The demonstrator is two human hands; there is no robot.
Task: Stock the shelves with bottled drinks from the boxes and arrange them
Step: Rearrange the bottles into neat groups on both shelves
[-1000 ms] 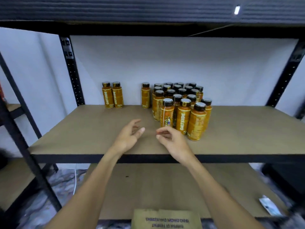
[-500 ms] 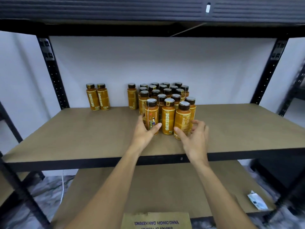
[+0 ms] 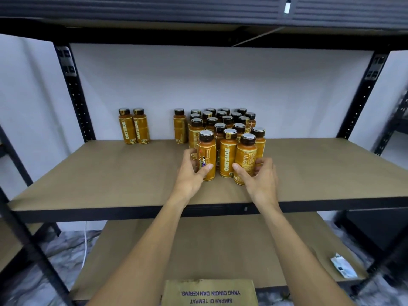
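Observation:
A tight cluster of several orange bottles with dark caps stands in the middle of the brown shelf (image 3: 110, 173). My left hand (image 3: 191, 174) curls round the front-left bottle (image 3: 207, 155), thumb across its label. My right hand (image 3: 260, 177) wraps round the front-right bottle (image 3: 245, 157), thumb on its front and fingers behind it. Between them stands a front bottle marked OATSIDE (image 3: 228, 157). A pair of bottles (image 3: 134, 127) stands apart at the back left, and a single bottle (image 3: 180, 127) stands just left of the cluster.
Black perforated uprights (image 3: 75, 93) frame the shelf at both sides, with a dark shelf above. A lower brown shelf (image 3: 198, 244) holds a small white packet (image 3: 343, 267). A cardboard box flap (image 3: 209, 292) with printed text sits at the bottom edge.
Both hands moved forward from the shelf's front area to the cluster and closed round the two outer front bottles. The view shifted so the bottles sit more central.

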